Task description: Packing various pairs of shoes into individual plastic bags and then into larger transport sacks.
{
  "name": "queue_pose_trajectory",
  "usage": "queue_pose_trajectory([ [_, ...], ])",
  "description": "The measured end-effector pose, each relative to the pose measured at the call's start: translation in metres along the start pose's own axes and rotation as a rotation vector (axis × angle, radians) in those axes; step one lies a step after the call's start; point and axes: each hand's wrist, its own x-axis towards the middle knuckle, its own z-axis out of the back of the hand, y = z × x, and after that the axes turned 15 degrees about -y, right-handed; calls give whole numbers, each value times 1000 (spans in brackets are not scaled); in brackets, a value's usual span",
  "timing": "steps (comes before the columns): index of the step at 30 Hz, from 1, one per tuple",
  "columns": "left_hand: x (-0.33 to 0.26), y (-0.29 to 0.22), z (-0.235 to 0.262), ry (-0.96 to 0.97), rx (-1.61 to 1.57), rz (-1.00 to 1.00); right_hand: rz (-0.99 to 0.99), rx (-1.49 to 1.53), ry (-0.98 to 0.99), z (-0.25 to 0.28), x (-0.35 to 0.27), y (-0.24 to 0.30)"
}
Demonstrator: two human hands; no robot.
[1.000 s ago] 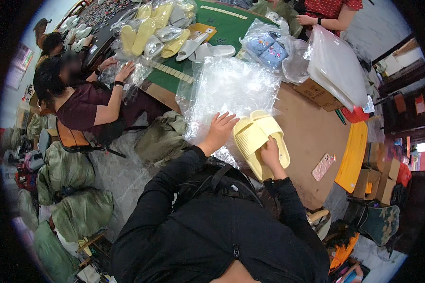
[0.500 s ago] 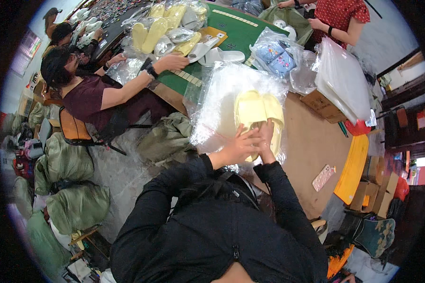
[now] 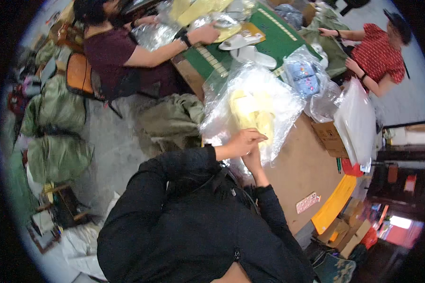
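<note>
A pair of pale yellow slide slippers (image 3: 244, 101) lies on a stack of clear plastic bags (image 3: 283, 101) at the table's near edge. The slippers look hazy; whether film covers them I cannot tell. My left hand (image 3: 240, 144) is at their near end, its thumb and fingers drawn together in a pinch. Just below it, my right hand (image 3: 253, 161) comes up from the right, fingertips meeting the left hand's. The left hand partly hides the right fingers. Anything pinched between them is too small to make out.
Beyond the bags are white slides (image 3: 253, 56) and bagged blue slippers (image 3: 304, 78). At right stand a carton (image 3: 329, 139) with white plastic sheets (image 3: 356, 125), a phone (image 3: 308, 203) and a yellow strip (image 3: 334, 205). Co-workers sit at left (image 3: 113, 56) and far right (image 3: 380, 59).
The view has swung, shifting the scene. My hands have drawn back toward the slippers' near end, off the straps, and their fingers have closed together. The left co-worker's hand remains near the white slides.
</note>
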Motion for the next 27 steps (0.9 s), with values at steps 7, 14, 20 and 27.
queue_pose_trajectory([
  [7, -10, 22, 56, -227, 175, -156, 308, -307, -508, 33, 53, 37],
  [14, -58, 182, 186, -520, 930, 280, 778, -748, -633, 32, 85, 132],
  [20, -70, 189, 200, 247, 1209, 506, 513, 63, -426, -18, 99, 178],
  [27, -126, 206, 178, 482, 758, 593, 159, 615, 318, -87, 71, 187],
])
